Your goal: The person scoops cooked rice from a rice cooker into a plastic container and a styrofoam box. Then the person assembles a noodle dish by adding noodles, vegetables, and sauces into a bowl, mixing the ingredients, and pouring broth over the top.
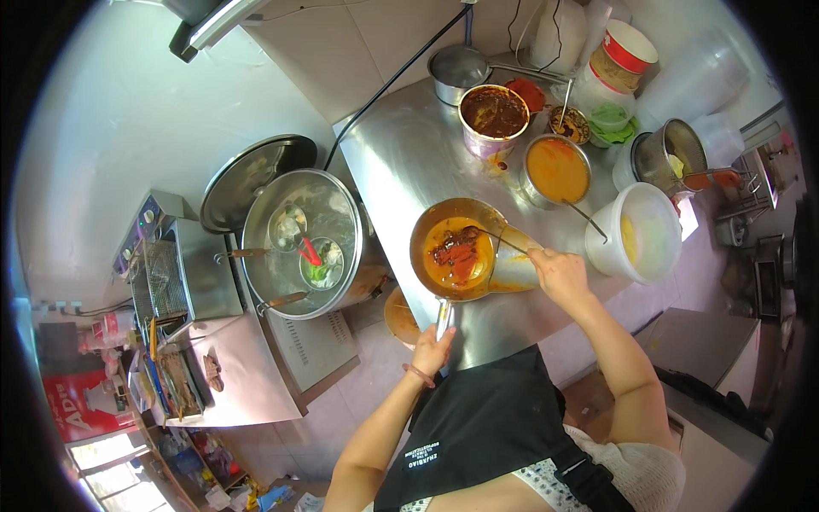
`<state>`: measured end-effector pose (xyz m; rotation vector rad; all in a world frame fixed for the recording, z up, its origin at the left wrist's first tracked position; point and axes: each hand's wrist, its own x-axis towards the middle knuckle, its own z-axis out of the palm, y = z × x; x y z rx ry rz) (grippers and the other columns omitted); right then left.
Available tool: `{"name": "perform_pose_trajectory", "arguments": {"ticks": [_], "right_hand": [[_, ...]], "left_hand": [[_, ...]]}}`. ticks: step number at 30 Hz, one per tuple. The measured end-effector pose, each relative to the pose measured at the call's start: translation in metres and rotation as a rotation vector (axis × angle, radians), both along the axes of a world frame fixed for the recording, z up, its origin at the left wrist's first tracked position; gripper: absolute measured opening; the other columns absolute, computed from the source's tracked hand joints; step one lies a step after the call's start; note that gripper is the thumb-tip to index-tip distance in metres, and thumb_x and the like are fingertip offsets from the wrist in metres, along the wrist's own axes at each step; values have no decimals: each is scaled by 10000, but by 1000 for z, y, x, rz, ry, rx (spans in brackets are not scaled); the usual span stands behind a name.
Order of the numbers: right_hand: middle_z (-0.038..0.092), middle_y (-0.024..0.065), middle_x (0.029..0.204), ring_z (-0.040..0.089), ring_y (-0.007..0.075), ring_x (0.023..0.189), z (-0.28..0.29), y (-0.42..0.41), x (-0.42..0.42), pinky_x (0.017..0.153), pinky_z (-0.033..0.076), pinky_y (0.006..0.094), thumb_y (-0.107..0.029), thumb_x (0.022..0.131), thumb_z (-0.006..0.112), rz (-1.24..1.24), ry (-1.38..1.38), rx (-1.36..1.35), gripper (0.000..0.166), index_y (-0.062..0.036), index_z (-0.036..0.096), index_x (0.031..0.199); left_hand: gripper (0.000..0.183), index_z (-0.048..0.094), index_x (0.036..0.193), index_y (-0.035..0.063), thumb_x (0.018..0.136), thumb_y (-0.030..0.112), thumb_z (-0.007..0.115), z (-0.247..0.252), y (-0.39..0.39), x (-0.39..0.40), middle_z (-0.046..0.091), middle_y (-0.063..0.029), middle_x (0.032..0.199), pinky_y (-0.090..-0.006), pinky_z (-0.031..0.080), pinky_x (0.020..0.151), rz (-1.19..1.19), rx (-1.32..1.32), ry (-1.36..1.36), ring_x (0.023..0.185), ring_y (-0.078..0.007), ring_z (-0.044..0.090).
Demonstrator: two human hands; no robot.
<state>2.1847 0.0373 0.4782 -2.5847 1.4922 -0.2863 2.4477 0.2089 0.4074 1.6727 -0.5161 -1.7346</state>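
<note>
My left hand grips the handle of a metal saucepan on the steel table. Orange liquid, dark chili paste and red powder lie in the pan. My right hand holds the thin handle of a metal ladle, whose bowl dips into the paste. Just right of the pan, beneath the ladle handle, is a metal scoop-like vessel smeared with orange. Behind stand a tub of dark chili paste and a metal pot of orange liquid with a ladle in it.
A large steel stockpot with strainer baskets stands left, its lid behind. Beyond it is a deep fryer. A white plastic bucket stands at the table's right. A small saucepan and a seasoning bowl are at the back.
</note>
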Motion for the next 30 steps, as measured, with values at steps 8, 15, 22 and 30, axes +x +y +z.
{"name": "perform_pose_trajectory", "arguments": {"ticks": [8,15,22,30], "right_hand": [[645,130,659,644,345,614,-10,-19,32,535,473,474,-158,863,529,102,55,95,105,-110,622,870],[671,174,686,671,374,654,-7,-18,57,584,494,518,-137,869,500,149,67,264,184,-111,676,917],[650,151,667,663,351,627,-14,-5,51,526,495,508,-224,917,499,38,5,327,213,-108,678,906],[630,39,950,579,215,959,5,-25,13,835,389,354,-228,895,622,77,-147,46,144,-107,644,821]], "left_hand": [[290,467,821,91,960,280,637,-15,-12,-1,445,25,565,-247,299,365,-32,-46,-110,411,-73,390],[275,483,838,107,960,298,638,-14,-16,14,435,37,566,-238,279,360,-4,8,-8,417,-60,371],[218,514,889,119,971,291,621,-24,-6,36,432,26,565,-239,273,350,-4,23,-39,403,-70,368],[209,578,1071,46,982,233,601,-34,-12,41,569,-7,700,-242,438,517,-82,-96,-232,570,-101,538]]}}
